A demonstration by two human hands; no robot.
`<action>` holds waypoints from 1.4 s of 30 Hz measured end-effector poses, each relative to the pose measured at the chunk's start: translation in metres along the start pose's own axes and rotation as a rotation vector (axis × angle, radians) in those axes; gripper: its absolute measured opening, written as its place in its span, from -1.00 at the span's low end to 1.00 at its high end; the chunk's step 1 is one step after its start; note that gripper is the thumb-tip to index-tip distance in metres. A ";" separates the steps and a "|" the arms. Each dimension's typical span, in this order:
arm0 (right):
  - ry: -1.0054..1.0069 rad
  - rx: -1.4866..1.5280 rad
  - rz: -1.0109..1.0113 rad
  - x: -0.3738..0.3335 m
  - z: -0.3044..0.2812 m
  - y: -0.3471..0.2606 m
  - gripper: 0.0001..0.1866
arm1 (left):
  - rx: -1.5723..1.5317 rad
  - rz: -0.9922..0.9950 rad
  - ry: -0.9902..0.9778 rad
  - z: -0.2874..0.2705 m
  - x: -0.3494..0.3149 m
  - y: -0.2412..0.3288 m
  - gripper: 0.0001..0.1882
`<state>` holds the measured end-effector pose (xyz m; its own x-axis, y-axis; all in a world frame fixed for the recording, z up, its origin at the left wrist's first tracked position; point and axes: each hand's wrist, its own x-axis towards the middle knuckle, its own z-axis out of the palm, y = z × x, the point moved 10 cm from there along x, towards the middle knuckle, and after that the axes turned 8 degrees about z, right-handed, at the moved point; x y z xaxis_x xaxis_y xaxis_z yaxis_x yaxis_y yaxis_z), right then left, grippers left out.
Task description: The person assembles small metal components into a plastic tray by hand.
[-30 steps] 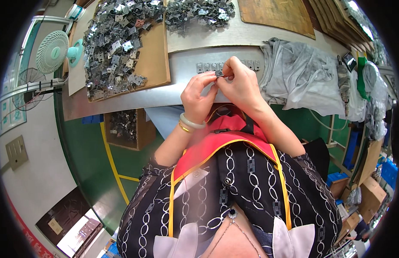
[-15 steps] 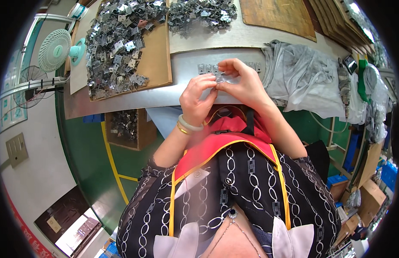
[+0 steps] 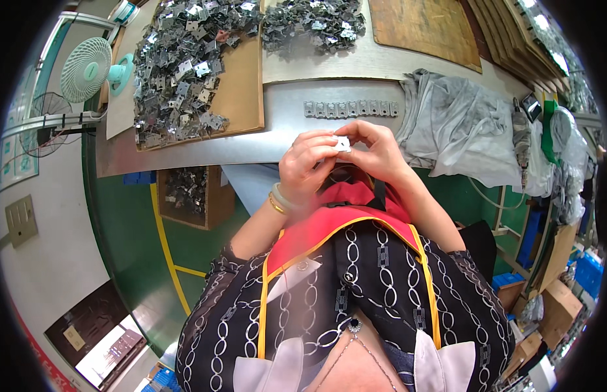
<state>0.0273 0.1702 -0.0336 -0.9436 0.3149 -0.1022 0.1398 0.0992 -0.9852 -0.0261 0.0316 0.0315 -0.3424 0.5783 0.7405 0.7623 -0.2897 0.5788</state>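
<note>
Between both hands, just over the front edge of the metal table, is a small shiny metal plate (image 3: 342, 144) with a hole in it. My left hand (image 3: 308, 160) is closed, its fingertips gripping the plate's left side. My right hand (image 3: 376, 151) pinches the same plate from the right with thumb and forefinger. Beyond my hands, a straight row of several similar metal plates (image 3: 351, 109) lies side by side on the table (image 3: 287, 117). A bracelet and a gold bangle circle my left wrist.
At left, a shallow cardboard tray (image 3: 246, 91) carries a big heap of metal pieces (image 3: 179, 72); another pile (image 3: 313, 25) lies behind. Grey cloths (image 3: 457, 124) cover the table's right side, near a power driver (image 3: 521, 140). A green fan (image 3: 87, 70) stands far left. Below sits a box of parts (image 3: 215, 199).
Both hands have drawn back slightly toward me, and the plate between them now shows its flat face. The row of plates, partly covered before, is in full view.
</note>
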 end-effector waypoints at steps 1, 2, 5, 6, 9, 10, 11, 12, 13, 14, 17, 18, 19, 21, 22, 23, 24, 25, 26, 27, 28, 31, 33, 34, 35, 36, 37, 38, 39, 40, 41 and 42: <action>0.000 -0.003 0.001 -0.002 -0.003 0.001 -0.70 | -0.010 0.011 -0.037 0.003 -0.002 0.002 -0.62; -0.008 -0.091 -0.035 -0.005 -0.002 -0.003 -0.71 | -0.008 0.010 -0.035 0.003 -0.003 0.003 -0.62; -0.003 -0.163 -0.064 -0.009 0.004 0.002 -0.68 | -0.032 0.019 -0.026 0.003 -0.008 0.002 -0.62; -0.024 -0.145 -0.004 -0.006 0.007 0.015 -0.65 | -0.009 0.023 -0.059 0.005 -0.010 -0.001 -0.63; -0.165 -0.102 0.136 0.008 0.010 0.026 -0.46 | 0.079 0.043 -0.140 0.000 -0.008 -0.006 -0.64; -0.281 -0.073 0.084 0.014 0.015 0.015 -0.39 | 0.144 0.059 -0.194 -0.002 -0.006 -0.007 -0.64; -0.385 -0.049 0.040 0.018 0.014 0.006 -0.32 | 0.137 0.058 -0.188 -0.007 -0.003 -0.013 -0.64; -0.342 -0.121 0.056 0.032 -0.002 0.001 -0.22 | 0.219 0.005 -0.195 -0.014 0.004 -0.024 -0.68; -0.177 -0.175 0.060 0.050 -0.022 -0.006 -0.29 | 0.304 -0.050 -0.201 -0.023 0.009 -0.035 -0.72; -0.074 -0.164 0.097 0.073 -0.043 0.010 -0.40 | 0.304 -0.049 -0.199 -0.026 0.013 -0.040 -0.72; 0.333 -0.401 -0.036 0.121 -0.104 0.003 -0.60 | 0.422 -0.367 -0.224 -0.034 0.013 -0.096 -0.74; 0.428 -0.473 -0.032 0.136 -0.122 0.009 -0.60 | 0.457 -0.421 -0.231 -0.031 0.013 -0.111 -0.74; 0.513 -0.536 -0.033 0.150 -0.132 0.014 -0.60 | 0.505 -0.480 -0.236 -0.033 0.009 -0.124 -0.72; 0.510 -0.539 0.012 0.178 -0.128 0.022 -0.61 | 0.562 -0.493 -0.254 -0.030 0.003 -0.140 -0.70; 0.518 -0.544 0.062 0.186 -0.128 0.028 -0.62 | 0.562 -0.492 -0.264 -0.025 0.000 -0.146 -0.71; 0.514 -0.546 0.058 0.191 -0.125 0.029 -0.62 | 0.558 -0.492 -0.276 -0.021 -0.003 -0.150 -0.71; 0.524 -0.555 0.050 0.195 -0.123 0.030 -0.64 | 0.526 -0.480 -0.273 -0.017 -0.005 -0.153 -0.70; 0.535 -0.564 0.042 0.197 -0.124 0.030 -0.66 | 0.526 -0.479 -0.268 -0.016 -0.008 -0.155 -0.70; 0.542 -0.592 0.025 0.196 -0.124 0.029 -0.68 | 0.472 -0.522 -0.251 -0.017 -0.011 -0.156 -0.70; 0.539 -0.594 0.023 0.194 -0.125 0.030 -0.68 | 0.416 -0.563 -0.233 -0.018 -0.014 -0.157 -0.69; 0.549 -0.547 -0.005 0.190 -0.129 0.030 -0.68 | 0.416 -0.565 -0.229 -0.019 -0.015 -0.155 -0.69; 0.569 -0.519 -0.026 0.177 -0.144 0.032 -0.64 | 0.467 -0.533 -0.219 -0.029 -0.008 -0.143 -0.69; 0.553 -0.479 0.013 0.168 -0.149 0.038 -0.61 | 0.452 -0.486 -0.182 -0.036 -0.002 -0.134 -0.70; 0.533 -0.421 -0.029 0.162 -0.147 0.037 -0.63 | 0.453 -0.489 -0.177 -0.039 -0.001 -0.131 -0.70; 0.533 -0.426 -0.031 0.157 -0.151 0.040 -0.63 | 0.440 -0.477 -0.164 -0.039 0.004 -0.127 -0.71; 0.560 -0.385 -0.096 0.150 -0.157 0.037 -0.67 | 0.427 -0.465 -0.150 -0.038 0.010 -0.123 -0.72; 0.587 -0.344 -0.160 0.144 -0.163 0.034 -0.70 | 0.423 -0.464 -0.145 -0.037 0.014 -0.120 -0.72; 0.581 -0.344 -0.164 0.141 -0.159 0.031 -0.70 | 0.372 -0.486 -0.128 -0.037 0.017 -0.117 -0.73; 0.568 -0.272 -0.130 0.137 -0.158 0.032 -0.72 | 0.321 -0.507 -0.111 -0.036 0.018 -0.116 -0.74; 0.553 -0.199 -0.096 0.134 -0.156 0.033 -0.75 | 0.323 -0.509 -0.105 -0.034 0.021 -0.114 -0.74; 0.550 -0.202 -0.099 0.130 -0.154 0.032 -0.75 | 0.226 -0.507 -0.042 -0.032 0.024 -0.110 -0.74; 0.555 -0.181 -0.107 0.126 -0.152 0.031 -0.75 | 0.128 -0.504 0.021 -0.030 0.027 -0.107 -0.75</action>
<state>-0.0419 0.3568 -0.0563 -0.6641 0.7360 0.1316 0.1478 0.3017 -0.9419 -0.1338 0.0555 -0.0003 -0.6942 0.6062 0.3882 0.5608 0.1174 0.8196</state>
